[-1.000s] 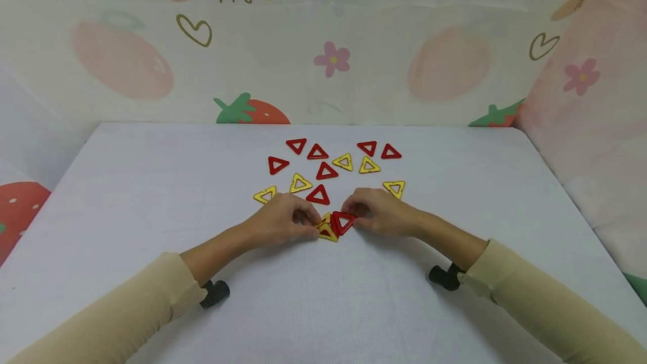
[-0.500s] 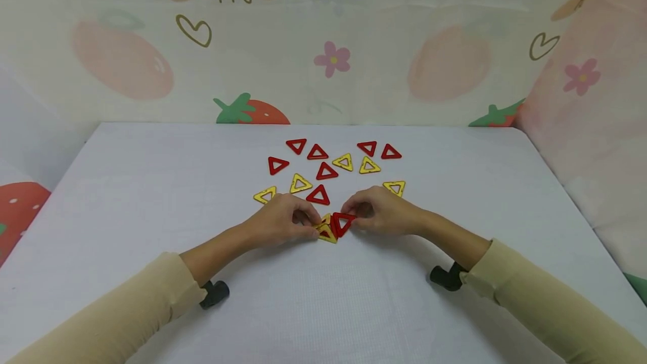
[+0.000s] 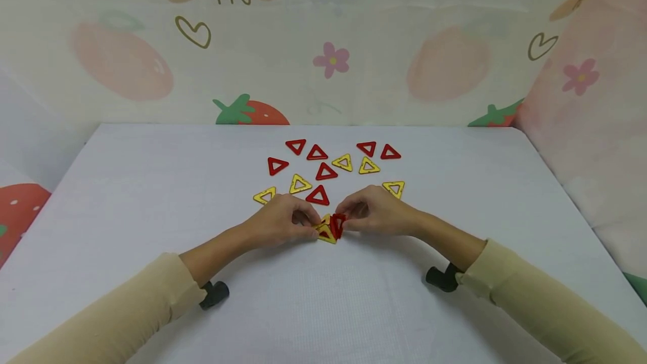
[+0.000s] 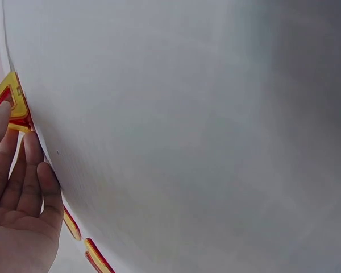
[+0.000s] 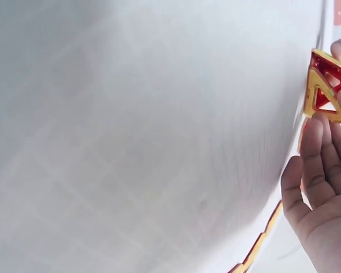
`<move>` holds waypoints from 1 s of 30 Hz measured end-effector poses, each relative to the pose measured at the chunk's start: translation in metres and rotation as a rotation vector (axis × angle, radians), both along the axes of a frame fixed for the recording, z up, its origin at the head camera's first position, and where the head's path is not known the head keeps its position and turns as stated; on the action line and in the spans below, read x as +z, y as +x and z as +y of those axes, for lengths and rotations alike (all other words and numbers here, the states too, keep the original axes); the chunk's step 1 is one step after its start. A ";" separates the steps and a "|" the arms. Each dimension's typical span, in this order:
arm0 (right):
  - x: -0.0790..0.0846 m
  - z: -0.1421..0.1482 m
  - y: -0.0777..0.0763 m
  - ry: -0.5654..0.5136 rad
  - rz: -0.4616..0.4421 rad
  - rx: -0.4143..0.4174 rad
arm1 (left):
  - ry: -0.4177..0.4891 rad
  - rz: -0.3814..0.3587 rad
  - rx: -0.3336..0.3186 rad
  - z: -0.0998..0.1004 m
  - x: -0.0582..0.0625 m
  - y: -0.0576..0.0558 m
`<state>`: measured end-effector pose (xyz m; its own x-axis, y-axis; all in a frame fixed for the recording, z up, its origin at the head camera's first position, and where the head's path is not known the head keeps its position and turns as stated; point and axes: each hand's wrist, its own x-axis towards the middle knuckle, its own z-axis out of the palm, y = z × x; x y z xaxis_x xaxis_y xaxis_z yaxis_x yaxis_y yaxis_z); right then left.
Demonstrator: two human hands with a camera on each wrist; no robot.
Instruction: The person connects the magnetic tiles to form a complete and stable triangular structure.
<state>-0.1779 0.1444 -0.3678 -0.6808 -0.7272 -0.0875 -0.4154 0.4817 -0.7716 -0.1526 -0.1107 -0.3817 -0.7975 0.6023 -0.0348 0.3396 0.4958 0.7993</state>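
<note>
Near the middle of the table, my left hand [image 3: 284,219] pinches a yellow triangular magnetic tile [image 3: 327,235], one of a small standing cluster with a second yellow piece just behind it. My right hand [image 3: 378,212] pinches a red triangular magnetic tile [image 3: 337,227] by its right side, and the tile stands tilted against the yellow ones. In the left wrist view the thumb presses the yellow face [image 4: 18,101] of the cluster. The right wrist view shows the joined tiles [image 5: 323,94] between thumb and fingers. Fingers hide part of the cluster.
Several loose tiles lie flat beyond the hands, among them a red one [image 3: 318,195], a yellow one [image 3: 300,184] and another yellow one [image 3: 393,189] by the right hand. A white cloth [image 3: 323,308] covers the table. A printed curtain [image 3: 384,27] stands behind.
My right hand has shifted slightly left, and the red tile has turned from facing the head camera to a narrower, steeper angle against the yellow tiles. The left hand stays in place.
</note>
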 end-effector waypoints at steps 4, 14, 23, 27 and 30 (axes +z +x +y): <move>0.001 -0.002 0.001 -0.006 -0.024 -0.005 | 0.001 0.001 -0.001 0.000 -0.001 0.000; -0.002 -0.005 0.001 -0.017 -0.064 0.010 | -0.002 0.008 -0.002 0.000 -0.001 0.000; -0.004 -0.006 0.001 -0.026 -0.081 0.028 | -0.006 0.009 -0.002 0.000 -0.001 0.000; -0.004 -0.006 0.002 -0.030 -0.077 0.034 | -0.008 0.014 -0.003 0.000 -0.001 0.000; -0.005 -0.005 0.001 -0.041 -0.081 0.041 | -0.009 0.014 -0.002 0.000 -0.001 0.000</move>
